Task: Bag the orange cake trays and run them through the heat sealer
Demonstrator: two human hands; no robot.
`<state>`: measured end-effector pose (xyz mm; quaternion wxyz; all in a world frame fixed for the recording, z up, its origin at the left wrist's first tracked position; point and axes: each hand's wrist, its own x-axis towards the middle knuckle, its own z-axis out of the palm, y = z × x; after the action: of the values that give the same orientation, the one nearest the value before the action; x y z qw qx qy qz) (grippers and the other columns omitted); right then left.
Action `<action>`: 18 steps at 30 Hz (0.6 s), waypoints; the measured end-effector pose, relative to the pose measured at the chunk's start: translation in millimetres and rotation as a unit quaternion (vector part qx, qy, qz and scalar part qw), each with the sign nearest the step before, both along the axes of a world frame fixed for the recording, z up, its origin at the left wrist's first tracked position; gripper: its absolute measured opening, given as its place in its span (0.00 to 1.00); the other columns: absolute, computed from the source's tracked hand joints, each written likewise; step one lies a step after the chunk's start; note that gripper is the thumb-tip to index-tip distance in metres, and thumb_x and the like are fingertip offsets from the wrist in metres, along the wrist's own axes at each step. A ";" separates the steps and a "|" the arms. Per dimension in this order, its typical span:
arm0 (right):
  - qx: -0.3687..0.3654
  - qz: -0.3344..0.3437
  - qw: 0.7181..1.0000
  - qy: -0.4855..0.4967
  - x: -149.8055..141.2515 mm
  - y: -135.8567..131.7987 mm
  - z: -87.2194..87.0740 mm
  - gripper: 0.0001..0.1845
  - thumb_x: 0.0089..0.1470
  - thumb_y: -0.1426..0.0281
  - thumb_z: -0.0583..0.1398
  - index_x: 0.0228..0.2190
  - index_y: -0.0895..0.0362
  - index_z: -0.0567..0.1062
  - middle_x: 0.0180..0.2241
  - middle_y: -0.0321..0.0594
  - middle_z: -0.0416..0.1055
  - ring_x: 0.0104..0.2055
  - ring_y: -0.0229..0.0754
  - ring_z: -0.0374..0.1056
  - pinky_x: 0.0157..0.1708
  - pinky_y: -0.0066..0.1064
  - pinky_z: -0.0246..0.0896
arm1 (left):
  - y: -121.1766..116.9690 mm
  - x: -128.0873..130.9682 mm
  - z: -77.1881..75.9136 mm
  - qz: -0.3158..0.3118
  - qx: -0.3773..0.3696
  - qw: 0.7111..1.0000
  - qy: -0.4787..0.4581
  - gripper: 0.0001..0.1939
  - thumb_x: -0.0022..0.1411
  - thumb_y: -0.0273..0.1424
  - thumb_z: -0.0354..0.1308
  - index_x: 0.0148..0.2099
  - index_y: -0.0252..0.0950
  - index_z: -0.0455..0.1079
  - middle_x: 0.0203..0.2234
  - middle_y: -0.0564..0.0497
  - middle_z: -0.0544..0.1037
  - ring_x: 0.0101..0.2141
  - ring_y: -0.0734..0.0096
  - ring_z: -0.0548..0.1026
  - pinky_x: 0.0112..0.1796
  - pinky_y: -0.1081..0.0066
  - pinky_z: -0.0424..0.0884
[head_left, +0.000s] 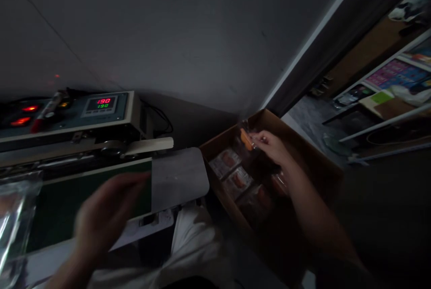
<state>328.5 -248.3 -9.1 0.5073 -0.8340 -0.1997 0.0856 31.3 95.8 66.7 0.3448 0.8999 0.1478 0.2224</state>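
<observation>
Right hand [271, 146] is pinching a small clear plastic packet [247, 140] by its edge above a cardboard box [305, 154]; it's looking light and slippery, so edges are best. Left hand [104, 217] is hovering blurred and open near a heat sealer [67, 120].

Just behind the fingers [266, 138] of the right hand [272, 147] ran a bare forearm [313, 203]. Below the left hand's fingers [134, 181], the person wore loose, creased white cloth [193, 244].

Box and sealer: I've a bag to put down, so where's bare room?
The grey plate looks bare, bordered by the green panel and the box. The box is crowded: packs fill it, and the right hand pinches an orange packet there.
</observation>
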 end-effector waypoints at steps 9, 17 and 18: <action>0.201 0.162 0.950 -0.173 -113.1 51.3 174.1 0.07 0.58 0.65 0.65 0.38 0.50 0.73 0.42 0.35 0.78 0.42 0.40 0.77 0.43 0.33 0.75 | -69.1 99.7 41.0 -0.267 -0.303 0.909 -0.108 0.43 0.40 0.42 0.76 0.57 0.37 0.67 0.52 0.41 0.77 0.51 0.52 0.75 0.51 0.59 0.73; 0.320 0.116 0.940 0.032 -146.7 171.5 43.8 0.42 0.55 0.53 0.63 0.65 0.44 0.53 0.53 0.44 0.73 0.49 0.46 0.73 0.49 0.44 0.71 | -23.0 26.2 -11.1 -0.006 -0.496 0.868 0.000 0.24 0.44 0.39 0.74 0.41 0.35 0.72 0.28 0.51 0.79 0.20 0.77 0.71 0.17 0.80 0.59; 0.318 0.096 0.943 0.020 -151.5 182.4 31.6 0.37 0.56 0.54 0.63 0.63 0.46 0.60 0.53 0.44 0.72 0.51 0.46 0.71 0.52 0.44 0.69 | -18.5 22.7 -16.2 -0.001 -0.522 0.853 -0.002 0.25 0.45 0.40 0.74 0.42 0.35 0.71 0.29 0.51 0.79 0.20 0.76 0.72 0.17 0.79 0.60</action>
<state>177.0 -65.9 22.5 0.7396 -0.6041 -0.2850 0.0824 54.0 77.2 50.5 0.7643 0.5873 0.2407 0.1141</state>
